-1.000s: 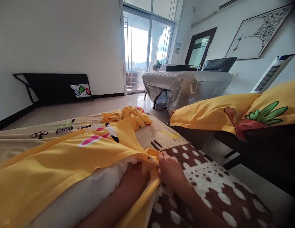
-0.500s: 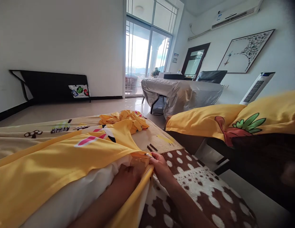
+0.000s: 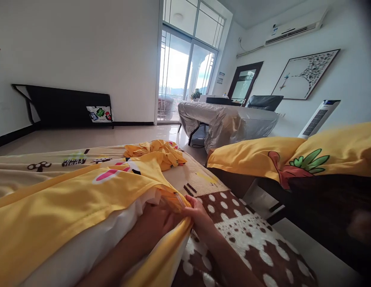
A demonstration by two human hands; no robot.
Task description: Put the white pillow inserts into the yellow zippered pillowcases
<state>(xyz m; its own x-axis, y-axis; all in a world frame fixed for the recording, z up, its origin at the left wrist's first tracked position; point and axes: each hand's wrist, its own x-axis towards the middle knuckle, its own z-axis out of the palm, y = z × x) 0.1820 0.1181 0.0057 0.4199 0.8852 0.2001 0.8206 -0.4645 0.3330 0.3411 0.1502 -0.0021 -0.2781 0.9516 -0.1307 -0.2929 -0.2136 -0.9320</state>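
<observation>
A yellow fabric cover (image 3: 83, 199) with a pink-and-white print spreads across the left and lower part of the view. White inner padding (image 3: 104, 235) shows through its open side. My right hand (image 3: 199, 215) pinches the cover's edge at the end of the opening. My left hand (image 3: 163, 217) reaches inside the opening, close beside the right one. Its fingers look curled, but the fabric and shadow partly hide them, so what they hold is unclear. Bunched yellow fabric with a ruffled look (image 3: 157, 153) lies just beyond the cover.
Beneath lies a brown, white and beige patterned blanket (image 3: 248, 235). To the right, a yellow pillow (image 3: 254, 155) with a carrot print rests on a dark surface. Farther off stand a plastic-covered table (image 3: 227, 119), a tower fan (image 3: 319, 118) and a black folded frame (image 3: 65, 105) by the wall.
The cover's edge has opened wider around my left hand, showing more of its inside. My right hand keeps its pinch and sits slightly lower. The view has tilted slightly.
</observation>
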